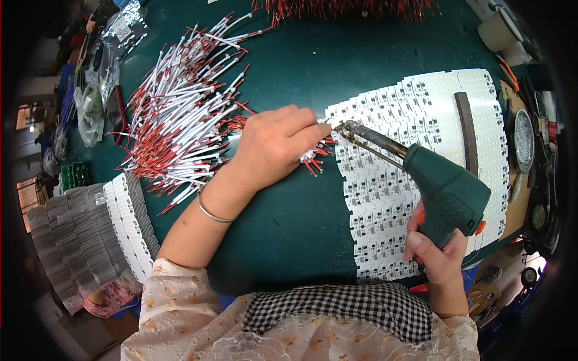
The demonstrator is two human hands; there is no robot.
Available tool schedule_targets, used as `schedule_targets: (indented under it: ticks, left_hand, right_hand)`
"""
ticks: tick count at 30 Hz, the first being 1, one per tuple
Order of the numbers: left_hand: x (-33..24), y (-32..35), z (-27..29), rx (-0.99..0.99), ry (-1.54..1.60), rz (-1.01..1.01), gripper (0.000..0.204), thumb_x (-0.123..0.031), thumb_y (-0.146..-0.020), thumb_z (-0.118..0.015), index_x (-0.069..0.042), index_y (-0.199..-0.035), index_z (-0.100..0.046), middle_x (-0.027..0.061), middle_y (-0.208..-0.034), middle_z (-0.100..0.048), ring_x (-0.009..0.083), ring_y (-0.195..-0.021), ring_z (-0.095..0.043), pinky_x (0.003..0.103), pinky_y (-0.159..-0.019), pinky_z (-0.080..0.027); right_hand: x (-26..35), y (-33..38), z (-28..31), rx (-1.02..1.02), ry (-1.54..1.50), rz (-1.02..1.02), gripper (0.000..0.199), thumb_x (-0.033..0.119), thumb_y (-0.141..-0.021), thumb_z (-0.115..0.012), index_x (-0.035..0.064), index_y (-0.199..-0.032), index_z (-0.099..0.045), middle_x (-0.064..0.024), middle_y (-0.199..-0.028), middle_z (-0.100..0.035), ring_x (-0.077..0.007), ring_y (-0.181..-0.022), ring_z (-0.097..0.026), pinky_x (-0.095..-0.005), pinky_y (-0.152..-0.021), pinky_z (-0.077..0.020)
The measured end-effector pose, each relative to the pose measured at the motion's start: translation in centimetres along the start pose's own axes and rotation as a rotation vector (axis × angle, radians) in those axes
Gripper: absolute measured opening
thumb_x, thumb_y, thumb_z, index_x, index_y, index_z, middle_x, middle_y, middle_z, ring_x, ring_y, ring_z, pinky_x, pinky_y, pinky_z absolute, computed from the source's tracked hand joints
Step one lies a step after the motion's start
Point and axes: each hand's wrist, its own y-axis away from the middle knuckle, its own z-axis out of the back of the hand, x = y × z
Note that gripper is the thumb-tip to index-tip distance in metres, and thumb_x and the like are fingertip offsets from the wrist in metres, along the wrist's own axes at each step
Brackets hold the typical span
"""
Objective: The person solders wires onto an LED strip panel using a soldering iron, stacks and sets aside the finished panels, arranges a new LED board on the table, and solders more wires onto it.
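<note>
Circuit boards [385, 207], white and overlapping in close rows, are covering the right side of a green bench [289, 234] as a person's right hand [444, 257] is gripping a dark green soldering gun [448, 192] over them. Its tip is hovering or resting, which one cannot tell, by the boards' upper left edge, just beside the left hand [274, 144], which is clasping a small bunch of red-and-white wires [310, 163]; whatever its fingertips are pinching is too small to tell. The gun is blocking several rows from view, and a dark bar [466, 132] is lying across the boards beyond it. A large wire pile [186, 114] is spreading out left of the left hand, near a clear plastic bag [90, 114]. More red wires [349, 7] are crowding the far side, while a round dish [518, 144] is sitting right of the boards.
</note>
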Motion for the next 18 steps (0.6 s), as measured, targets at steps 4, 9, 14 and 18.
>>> schedule_targets:
  ticks: [4, 9, 14, 18]
  left_hand:
    - [-0.2, 0.1, 0.2, 0.006, -0.012, 0.009, 0.029, -0.001, -0.064, -0.069, -0.006, -0.092, -0.069, 0.0046, -0.077, -0.062, 0.0192, -0.062, -0.059, 0.03, -0.049, -0.046]
    - [-0.1, 0.0, 0.0, 0.007, -0.015, 0.0, 0.028, -0.001, -0.064, -0.069, -0.006, -0.091, -0.069, 0.0046, -0.077, -0.062, 0.019, -0.061, -0.059, 0.03, -0.048, -0.045]
    - [-0.2, -0.1, 0.3, 0.018, -0.03, 0.01, 0.027, -0.002, -0.064, -0.069, -0.006, -0.09, -0.069, 0.0049, -0.077, -0.062, 0.019, -0.061, -0.058, 0.03, -0.048, -0.045]
    - [-0.3, 0.1, 0.3, 0.018, -0.028, 0.002, 0.027, -0.001, -0.064, -0.069, -0.006, -0.09, -0.069, 0.0052, -0.078, -0.062, 0.0197, -0.062, -0.059, 0.031, -0.05, -0.047]
  right_hand:
    - [-0.2, -0.2, -0.2, 0.036, 0.057, 0.089, 0.046, 0.006, -0.083, -0.07, -0.0068, -0.122, -0.048, -0.0131, -0.089, -0.059, -0.0147, -0.061, -0.059, -0.0259, -0.048, -0.0522]
    - [-0.8, 0.6, 0.3, 0.071, 0.349, 0.158, 0.033, 0.001, -0.081, -0.071, -0.0024, -0.112, -0.06, -0.0062, -0.092, -0.064, -0.0137, -0.069, -0.059, -0.027, -0.06, -0.0489]
    - [-0.4, 0.6, 0.3, 0.042, 0.32, 0.243, 0.052, 0.009, -0.082, -0.071, -0.0094, -0.125, -0.048, -0.0124, -0.087, -0.06, -0.0137, -0.059, -0.058, -0.0247, -0.047, -0.0492]
    - [1.7, 0.4, -0.6, -0.187, -0.012, 0.192, 0.067, 0.016, -0.076, -0.076, -0.0137, -0.125, -0.043, -0.0125, -0.076, -0.057, -0.0144, -0.047, -0.054, -0.0261, -0.041, -0.0463]
